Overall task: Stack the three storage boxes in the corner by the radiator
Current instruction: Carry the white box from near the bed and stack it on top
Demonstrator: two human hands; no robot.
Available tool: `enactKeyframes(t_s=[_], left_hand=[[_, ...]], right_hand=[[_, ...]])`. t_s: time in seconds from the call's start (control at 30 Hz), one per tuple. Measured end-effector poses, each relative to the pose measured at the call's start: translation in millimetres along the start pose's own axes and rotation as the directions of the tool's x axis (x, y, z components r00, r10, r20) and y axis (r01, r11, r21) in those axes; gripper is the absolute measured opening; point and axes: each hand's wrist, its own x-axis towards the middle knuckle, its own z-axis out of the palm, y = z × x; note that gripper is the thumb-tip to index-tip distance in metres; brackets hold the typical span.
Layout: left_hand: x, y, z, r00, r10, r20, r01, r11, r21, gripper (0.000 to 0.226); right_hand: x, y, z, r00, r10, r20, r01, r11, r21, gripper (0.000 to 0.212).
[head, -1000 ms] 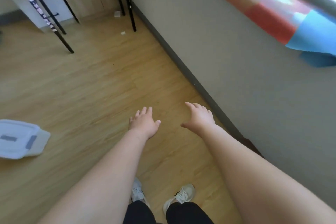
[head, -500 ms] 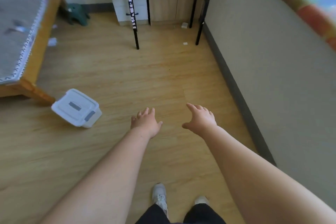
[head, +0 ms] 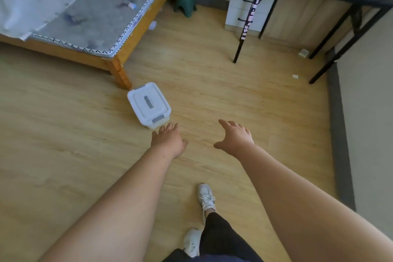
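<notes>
Storage box [head: 149, 105]: white plastic tub with a clip-on lid, on the wooden floor [head: 63, 134] just beside the bed leg [head: 121, 74], left of centre. Only this one box shows; you cannot see the other two, nor the radiator corner.
Lid: grey handle strip in the middle, grey latch on the near end. It looks seated flat; whether the far latch is closed cannot be told.
Handling, judged: stiff, thin-walled and probably light. Contents cannot be seen through the lid, so expect some unknown weight. Smooth plastic will likely slip under bare skin if you pinch the walls.
Where to hold, judged: take the two long sides under the lid's rim, one hand each, or the short ends below the latches. Avoid lifting by the lid handle alone; a loose latch could let the tub drop.
Left hand [head: 168, 139]: empty, palm down, fingers loosely together, fingertips near the box's near end but not touching it.
Right hand [head: 235, 137]: empty, fingers spread apart, thumb out, over bare floor, clear of the box.
Step, judged: reach under way, no grasp yet.
</notes>
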Motion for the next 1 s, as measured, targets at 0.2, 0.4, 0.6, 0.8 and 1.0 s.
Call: enactKeyframes(t_s=[0.2,0.4,0.6,0.8,1.0], left_hand=[[45,-27,-24,0.987,-0.158,0.013,0.159,0.983,-0.09,0.071],[77,-57,-39,0.968,-0.25,0.013,0.249,0.952,-0.177,0.07],[104,-104,-51,0.953,-0.299,0.049,0.303,0.929,-0.215,0.068],[146,-172,-79,0.961,-0.271,0.059,0.278,0.941,-0.194,0.068],[200,-248,-114,0.974,-0.212,0.081,0.222,0.965,-0.141,0.067]], right_hand=[[76,-41,-26,0.987,-0.132,0.09,0.138,0.988,-0.069,0.085],[131,-81,-40,0.971,-0.191,0.144,0.21,0.969,-0.131,0.084],[172,-132,-37,0.953,-0.239,0.186,0.268,0.952,-0.15,0.083],[213,-203,-32,0.96,-0.21,0.184,0.236,0.963,-0.131,0.086],[253,-279,-23,0.976,-0.121,0.182,0.136,0.988,-0.07,0.083]])
